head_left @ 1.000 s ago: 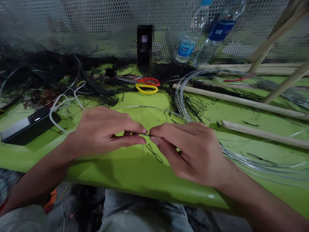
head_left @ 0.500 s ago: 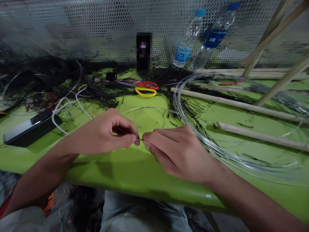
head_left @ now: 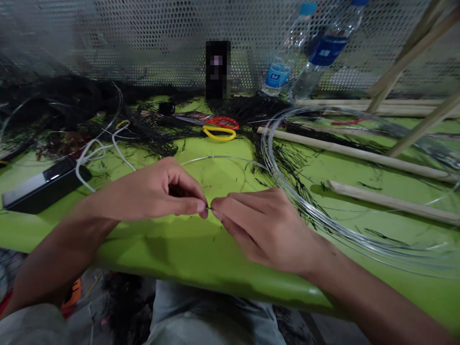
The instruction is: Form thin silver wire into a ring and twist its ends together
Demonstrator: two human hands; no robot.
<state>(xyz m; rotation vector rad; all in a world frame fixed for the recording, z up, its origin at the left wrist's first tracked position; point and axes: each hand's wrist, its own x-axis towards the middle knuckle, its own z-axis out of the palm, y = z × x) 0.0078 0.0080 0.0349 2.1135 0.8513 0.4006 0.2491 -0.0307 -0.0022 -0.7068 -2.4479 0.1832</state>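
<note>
My left hand (head_left: 154,191) and my right hand (head_left: 266,225) meet fingertip to fingertip over the near part of the green table (head_left: 187,254). Both pinch a thin silvery wire (head_left: 209,209) between thumb and forefinger. A thin loop of that wire (head_left: 215,158) arcs across the table just behind my hands. A larger coil of silvery wire (head_left: 287,187) lies to the right, close to my right hand.
Scissors with red and yellow handles (head_left: 219,128) lie behind the loop. Black netting (head_left: 151,129) and white cable (head_left: 93,153) cover the back left, beside a dark box (head_left: 39,189). Wooden sticks (head_left: 377,158) lie at right. Two water bottles (head_left: 287,57) lean on a perforated metal panel (head_left: 143,38).
My hands have drawn slightly left and nearer. My left fingers curled from a flatter pose into a tighter pinch on the wire.
</note>
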